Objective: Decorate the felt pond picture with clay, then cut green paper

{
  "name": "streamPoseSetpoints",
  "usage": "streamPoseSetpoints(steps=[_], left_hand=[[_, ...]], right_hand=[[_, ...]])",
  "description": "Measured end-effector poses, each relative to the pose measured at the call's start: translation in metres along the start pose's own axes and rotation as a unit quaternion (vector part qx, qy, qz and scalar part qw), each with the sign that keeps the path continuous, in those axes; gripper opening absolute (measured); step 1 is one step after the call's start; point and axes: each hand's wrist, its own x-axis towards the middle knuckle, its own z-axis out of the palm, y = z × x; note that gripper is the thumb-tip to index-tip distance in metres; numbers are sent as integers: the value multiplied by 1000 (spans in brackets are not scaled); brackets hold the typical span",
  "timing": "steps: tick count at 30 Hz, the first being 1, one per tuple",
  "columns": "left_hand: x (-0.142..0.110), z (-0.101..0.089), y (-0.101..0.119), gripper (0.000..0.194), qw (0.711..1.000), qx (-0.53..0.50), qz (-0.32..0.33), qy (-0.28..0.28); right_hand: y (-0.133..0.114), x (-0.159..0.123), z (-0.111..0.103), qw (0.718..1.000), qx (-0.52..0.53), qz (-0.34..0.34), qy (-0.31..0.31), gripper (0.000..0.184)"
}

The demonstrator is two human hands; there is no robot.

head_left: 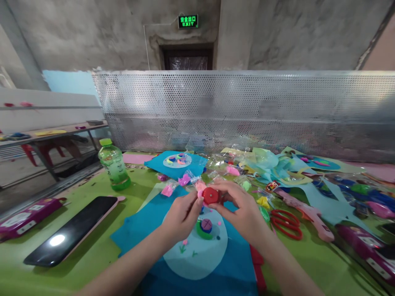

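Observation:
Above the blue paper [142,226], both hands meet at a red round piece [211,196] with a small dot at its centre. My right hand [242,202] is closed on it between thumb and fingers. My left hand [183,216] pinches at its left side, where soft pink material [200,187] shows; whether that is clay or its wrapper I cannot tell. Below them, a pale blue paper oval [197,265] bears a green and purple clay shape [206,226], small pink dots and green sprigs.
A green bottle [113,166], a phone [72,230] and a purple box [29,218] stand left. Right lie red scissors [286,224], a pink-handled tool [305,209], another purple box [367,248] and crumpled plastic. A second blue sheet [157,164] and a perforated metal panel [240,107] are behind.

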Motion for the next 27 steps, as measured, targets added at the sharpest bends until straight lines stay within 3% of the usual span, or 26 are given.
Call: streamPoseSetpoints(steps=[15,22,27], left_hand=[[0,-1,-3,35,1000,-12,22,13],[-1,-2,-5,46,998,-52,24,26],[0,-2,-6,39,999,-42,12,25]], right_hand=[[-1,0,0,1000,-2,-10,-4,26],[-5,1,-1,1000,7,-7,-7,26],[-5,1,-1,999,-17,-19,-29,26]])
